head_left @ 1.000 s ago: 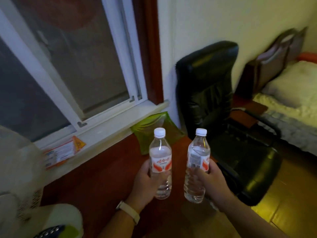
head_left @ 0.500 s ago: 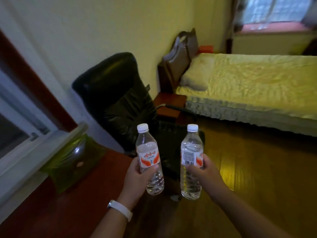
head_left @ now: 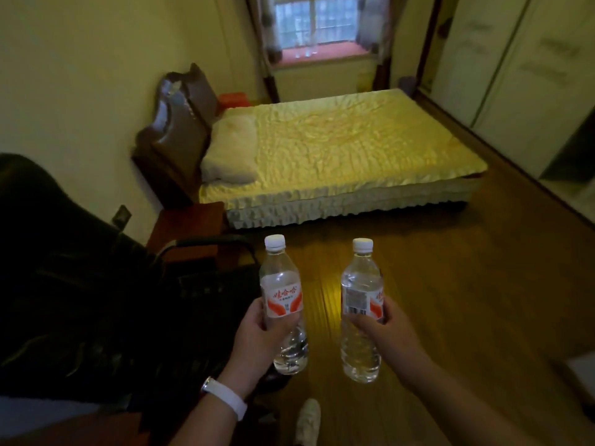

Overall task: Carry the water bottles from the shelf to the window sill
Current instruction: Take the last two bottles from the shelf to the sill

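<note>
We have turned toward the far window sill [head_left: 322, 55]. Our left hand [head_left: 257, 333] grips one water bottle [head_left: 280, 294], our right hand [head_left: 388, 331] the other bottle [head_left: 361, 284], both upright; clipping the office chair [head_left: 96, 300] could jolt one loose.

At lower centre the left hand [head_left: 257, 342] is holding 1 water bottle [head_left: 281, 284], the right hand [head_left: 392, 339] a 2nd bottle [head_left: 360, 284] beside it. An office chair [head_left: 80, 300] is sitting lower left, a bed [head_left: 338, 146] upper centre.

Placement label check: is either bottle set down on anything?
No: the left hand grips the left bottle and the right hand grips the right bottle, both upright above the wooden floor.
</note>
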`<state>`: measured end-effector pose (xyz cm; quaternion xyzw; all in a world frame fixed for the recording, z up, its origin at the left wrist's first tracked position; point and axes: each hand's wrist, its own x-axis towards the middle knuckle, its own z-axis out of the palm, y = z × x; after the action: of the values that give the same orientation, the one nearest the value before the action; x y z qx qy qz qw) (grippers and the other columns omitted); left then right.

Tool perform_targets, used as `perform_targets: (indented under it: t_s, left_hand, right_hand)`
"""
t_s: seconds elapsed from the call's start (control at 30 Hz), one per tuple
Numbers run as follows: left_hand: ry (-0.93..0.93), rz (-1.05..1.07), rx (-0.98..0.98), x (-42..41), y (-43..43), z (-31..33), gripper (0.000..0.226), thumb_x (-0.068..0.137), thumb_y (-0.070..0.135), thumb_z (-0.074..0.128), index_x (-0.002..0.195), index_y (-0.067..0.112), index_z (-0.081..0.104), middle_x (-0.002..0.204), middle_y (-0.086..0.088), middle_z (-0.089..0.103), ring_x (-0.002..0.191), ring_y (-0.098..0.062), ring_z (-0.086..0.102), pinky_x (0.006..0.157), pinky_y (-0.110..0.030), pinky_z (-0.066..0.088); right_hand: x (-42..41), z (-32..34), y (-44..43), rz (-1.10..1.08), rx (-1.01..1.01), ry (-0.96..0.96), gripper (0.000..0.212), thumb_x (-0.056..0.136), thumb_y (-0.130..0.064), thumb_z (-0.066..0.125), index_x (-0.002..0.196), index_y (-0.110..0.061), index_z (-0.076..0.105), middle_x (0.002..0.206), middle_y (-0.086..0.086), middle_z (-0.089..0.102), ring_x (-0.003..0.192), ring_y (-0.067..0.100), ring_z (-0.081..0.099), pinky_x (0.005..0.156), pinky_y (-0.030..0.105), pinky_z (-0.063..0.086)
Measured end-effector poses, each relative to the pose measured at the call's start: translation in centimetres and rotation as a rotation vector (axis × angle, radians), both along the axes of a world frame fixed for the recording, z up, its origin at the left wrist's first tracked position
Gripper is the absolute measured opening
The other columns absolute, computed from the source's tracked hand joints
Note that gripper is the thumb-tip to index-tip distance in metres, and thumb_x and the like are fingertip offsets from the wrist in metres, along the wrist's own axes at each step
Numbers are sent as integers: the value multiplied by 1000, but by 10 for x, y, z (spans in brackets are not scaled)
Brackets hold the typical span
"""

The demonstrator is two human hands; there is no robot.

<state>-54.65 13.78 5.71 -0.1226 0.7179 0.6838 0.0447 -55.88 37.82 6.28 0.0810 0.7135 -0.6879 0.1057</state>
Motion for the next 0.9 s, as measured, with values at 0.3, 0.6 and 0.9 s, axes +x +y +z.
perform_targets:
  t_s: [0.3, 0.6, 0.9]
  left_hand:
    - [-29, -289, 81, -168, 16, -19, 73, 54, 60, 89, 117, 33, 63, 110, 9, 75, 97, -10, 73, 72, -26, 60]
    - [-13, -478, 102, -269, 69, -11, 78, 49, 61, 90, 114, 28, 62, 105, 9, 76, 93, -14, 75, 69, -25, 60]
    - [-25, -583, 50, -333, 157, -11, 71, 53, 51, 90, 113, 25, 63, 103, 6, 77, 90, -13, 75, 69, -27, 59]
  right_hand:
    - [-95, 15, 14, -239, 94, -7, 31, 80, -23, 76, 106, -32, 62, 93, -14, 75, 83, 4, 71, 64, 21, 53]
    - [-146, 32, 46, -443, 97, 44, 35, 82, -21, 75, 110, -32, 60, 98, -6, 74, 87, 5, 71, 63, 19, 53]
    - [-182, 13, 125, -576, 44, 24, 35, 82, -27, 74, 113, -35, 59, 102, -14, 74, 92, 9, 72, 66, 23, 56]
